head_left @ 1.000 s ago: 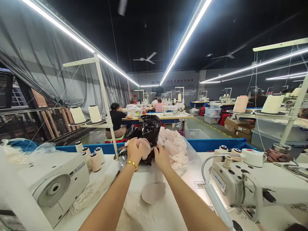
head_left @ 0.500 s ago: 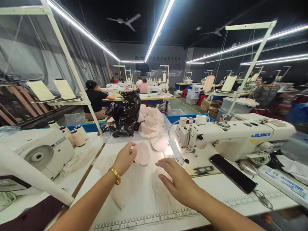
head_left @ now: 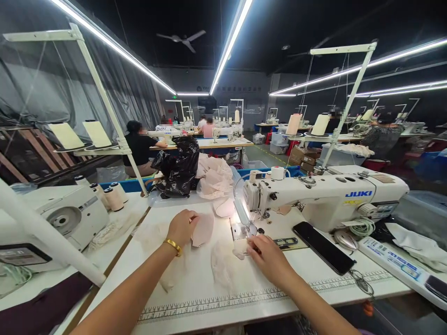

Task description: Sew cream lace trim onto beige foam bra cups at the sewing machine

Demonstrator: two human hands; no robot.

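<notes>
My left hand point(head_left: 182, 229), with a gold bangle at the wrist, pinches the edge of a pale pink fabric piece point(head_left: 203, 230) above the white table. Close to the needle area of the JUKI sewing machine point(head_left: 314, 190), my right hand point(head_left: 267, 256) has its fingers curled together at a small pale piece of fabric point(head_left: 239, 253). Another pink piece point(head_left: 224, 208) lies behind the lit needle plate point(head_left: 239, 231). Between my hands, a thin pale cloth point(head_left: 221, 267) rests on the table. Black thread snips point(head_left: 286, 243) lie right of my right hand.
A black phone point(head_left: 323, 247) lies right of the snips. A ruler strip point(head_left: 209, 307) runs along the table's front. Behind are a black plastic bag point(head_left: 179, 167) and heaped pink fabric point(head_left: 214, 177). Another machine point(head_left: 70, 218) stands left. A person point(head_left: 136, 144) sits further back.
My right hand has moved right and closed its fingers near the needle area. The fabric in my left hand has turned more upright. The view has shifted slightly.
</notes>
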